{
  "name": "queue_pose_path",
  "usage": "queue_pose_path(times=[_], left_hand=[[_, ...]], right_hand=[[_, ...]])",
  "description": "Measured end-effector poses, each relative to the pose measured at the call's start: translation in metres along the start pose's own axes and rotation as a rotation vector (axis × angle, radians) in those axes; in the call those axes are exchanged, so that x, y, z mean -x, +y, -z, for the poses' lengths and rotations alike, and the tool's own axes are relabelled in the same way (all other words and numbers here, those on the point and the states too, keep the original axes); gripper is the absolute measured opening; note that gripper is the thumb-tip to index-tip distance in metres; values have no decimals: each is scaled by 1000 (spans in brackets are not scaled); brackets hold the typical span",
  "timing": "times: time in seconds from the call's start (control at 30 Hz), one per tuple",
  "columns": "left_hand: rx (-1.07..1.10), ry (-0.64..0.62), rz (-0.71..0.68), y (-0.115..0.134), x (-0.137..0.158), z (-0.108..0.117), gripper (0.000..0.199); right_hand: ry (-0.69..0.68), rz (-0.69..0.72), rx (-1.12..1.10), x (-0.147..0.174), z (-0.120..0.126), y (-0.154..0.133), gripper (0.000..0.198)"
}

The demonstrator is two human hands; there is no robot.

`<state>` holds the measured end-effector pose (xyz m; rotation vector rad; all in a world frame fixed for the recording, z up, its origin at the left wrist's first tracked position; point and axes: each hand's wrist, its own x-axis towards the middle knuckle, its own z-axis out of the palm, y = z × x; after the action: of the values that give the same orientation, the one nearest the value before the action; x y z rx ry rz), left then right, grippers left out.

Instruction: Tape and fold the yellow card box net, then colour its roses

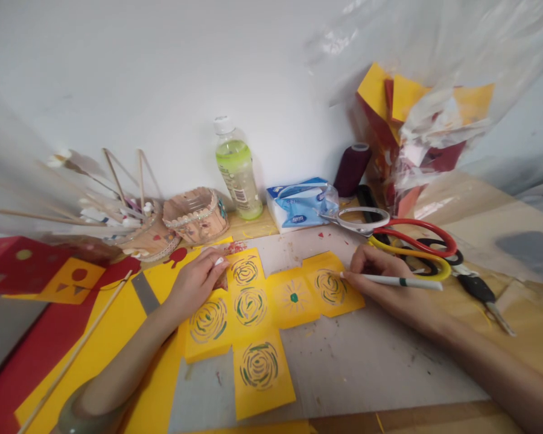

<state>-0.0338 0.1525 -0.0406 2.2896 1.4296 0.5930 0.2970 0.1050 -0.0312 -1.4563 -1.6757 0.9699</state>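
My right hand (380, 271) is closed around a slim white marker (393, 280) with a dark green band. The marker's tip points left, close to the swirl on the right panel of a yellow paper cutout (276, 295). This cutout is shaped like an unfolded box. Most visible panels carry round swirls of green and grey-purple strokes, while one has a green dot with rays. At the cutout's upper left edge rests my left hand (203, 274), its fingers curled. A small white piece (218, 261), resembling a pen cap, shows at its fingertips.
Scissors (416, 241) and a key (484, 295) lie at right. Behind stand a tissue pack (298, 202), a drink bottle (239, 175), a thread spool (352, 169) and a small basket (196, 214). Yellow sheets (113, 337) and a thin stick (76, 349) lie at left.
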Motion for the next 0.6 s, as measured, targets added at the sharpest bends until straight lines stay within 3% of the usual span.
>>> queue_pose_path(times=[0.6], left_hand=[[-5, 1, 9, 0, 0, 0, 32]], right_hand=[[-23, 8, 37, 0, -1, 1, 23]])
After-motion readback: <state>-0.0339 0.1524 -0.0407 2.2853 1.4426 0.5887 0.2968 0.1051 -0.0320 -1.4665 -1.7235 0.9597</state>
